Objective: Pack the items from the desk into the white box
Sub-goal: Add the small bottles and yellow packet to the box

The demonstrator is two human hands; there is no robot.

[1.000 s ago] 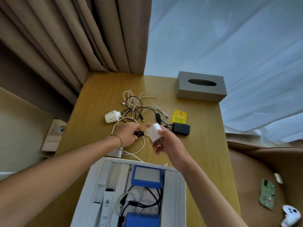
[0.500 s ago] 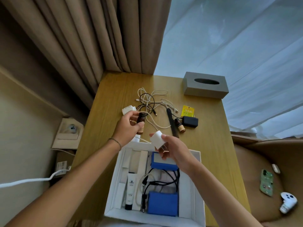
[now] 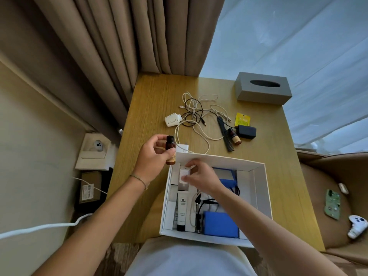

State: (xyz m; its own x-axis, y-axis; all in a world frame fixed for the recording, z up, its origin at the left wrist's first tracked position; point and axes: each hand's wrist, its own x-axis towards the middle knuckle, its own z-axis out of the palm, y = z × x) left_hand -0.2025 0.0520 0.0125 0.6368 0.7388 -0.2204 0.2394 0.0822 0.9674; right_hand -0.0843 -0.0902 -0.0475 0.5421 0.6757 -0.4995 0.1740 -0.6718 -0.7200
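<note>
Left hand (image 3: 152, 156) grips a brown bottle (image 3: 170, 152) upright between thumb and fingers, beside the white box's (image 3: 260, 188) far-left corner. Right hand (image 3: 201, 177) pinches a white charger (image 3: 183, 176), held inside the box, upper-left compartment.

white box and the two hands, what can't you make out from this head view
- white charger: largely covered by the right hand; whether it rests in the white box is unclear.
- brown bottle: label hidden by the left hand.
- white tube: print too small to read.
- blue pack: upper part hidden by the right forearm.
</note>
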